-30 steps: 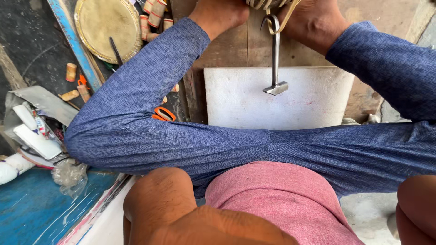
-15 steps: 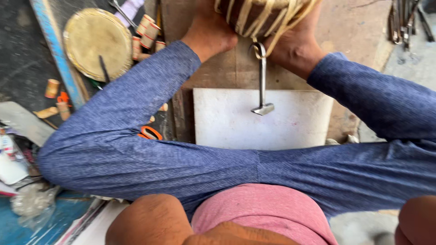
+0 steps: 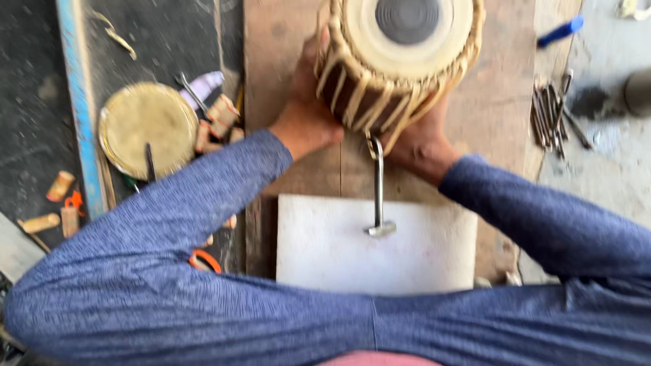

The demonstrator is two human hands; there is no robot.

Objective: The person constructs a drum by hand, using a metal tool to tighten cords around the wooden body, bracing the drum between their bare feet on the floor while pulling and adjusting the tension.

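Note:
A wooden drum point(image 3: 400, 61) with a pale skin head, a dark centre spot and tan lacing straps stands on a wooden board point(image 3: 285, 81). My left hand point(image 3: 308, 112) grips its left side. My right hand point(image 3: 420, 146) holds its lower right side. A small metal hammer point(image 3: 378, 196) hangs from the lacing between my hands, its head over a white slab point(image 3: 420, 251). Both blue sleeves cross the lower part of the view.
A round brass-coloured plate point(image 3: 146, 125) lies at the left with small wooden pegs point(image 3: 217, 122) beside it. A blue strip point(image 3: 78, 102) runs down the far left. Metal rods point(image 3: 549, 115) and a blue-handled tool point(image 3: 556, 30) lie at the right. An orange-handled tool point(image 3: 203, 259) peeks out under my left arm.
The view has tilted up and forward: the drum has come into full sight and my knees have dropped out of the frame. Both hands stay on the drum.

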